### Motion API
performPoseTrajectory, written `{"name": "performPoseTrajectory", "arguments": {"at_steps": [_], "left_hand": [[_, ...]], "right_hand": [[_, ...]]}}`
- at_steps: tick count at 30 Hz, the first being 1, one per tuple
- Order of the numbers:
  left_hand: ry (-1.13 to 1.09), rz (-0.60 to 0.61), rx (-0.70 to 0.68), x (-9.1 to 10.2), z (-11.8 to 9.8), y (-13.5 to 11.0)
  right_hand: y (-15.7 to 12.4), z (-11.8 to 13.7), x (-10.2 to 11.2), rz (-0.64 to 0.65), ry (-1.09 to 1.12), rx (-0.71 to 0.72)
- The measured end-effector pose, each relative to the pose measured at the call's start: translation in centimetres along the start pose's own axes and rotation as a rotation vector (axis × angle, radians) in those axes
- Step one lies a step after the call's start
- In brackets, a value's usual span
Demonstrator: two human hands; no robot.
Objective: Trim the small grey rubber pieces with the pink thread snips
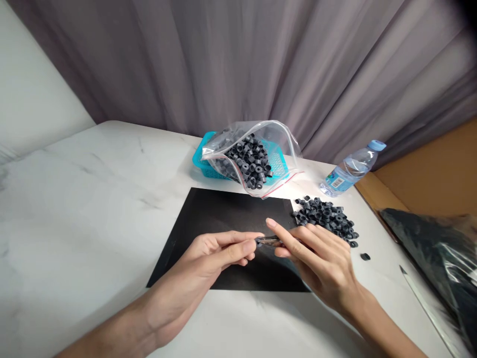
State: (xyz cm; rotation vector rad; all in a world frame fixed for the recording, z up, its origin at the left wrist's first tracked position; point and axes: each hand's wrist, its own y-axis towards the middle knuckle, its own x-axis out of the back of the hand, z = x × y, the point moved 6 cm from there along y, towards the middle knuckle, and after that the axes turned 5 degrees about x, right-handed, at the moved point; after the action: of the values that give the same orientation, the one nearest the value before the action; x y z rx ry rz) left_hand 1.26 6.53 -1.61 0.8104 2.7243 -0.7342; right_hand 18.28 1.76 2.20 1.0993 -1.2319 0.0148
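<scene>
Over a black mat (223,219), my left hand (219,253) pinches a small dark ring (258,242) between thumb and fingertips. My right hand (316,253) holds thin metal tweezers (270,240), whose tips meet the ring. A loose pile of dark grey rings (326,216) lies on the table just beyond my right hand. One single ring (365,256) lies apart to the right of the pile.
A clear zip bag (253,156) full of the same rings rests on a teal basket (203,166) behind the mat. A water bottle (352,169) lies at the right. A brown cardboard box (428,174) and a dark plastic bag (439,248) sit beyond the white marble table's (93,199) right edge.
</scene>
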Motion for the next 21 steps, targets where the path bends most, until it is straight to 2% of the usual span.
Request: {"name": "performPoseTrajectory", "arguments": {"at_steps": [21], "left_hand": [[-0.12,-0.04,0.102,0.04,0.87,-0.34]], "right_hand": [[0.02,0.0,0.46,-0.035,-0.097,0.067]]}}
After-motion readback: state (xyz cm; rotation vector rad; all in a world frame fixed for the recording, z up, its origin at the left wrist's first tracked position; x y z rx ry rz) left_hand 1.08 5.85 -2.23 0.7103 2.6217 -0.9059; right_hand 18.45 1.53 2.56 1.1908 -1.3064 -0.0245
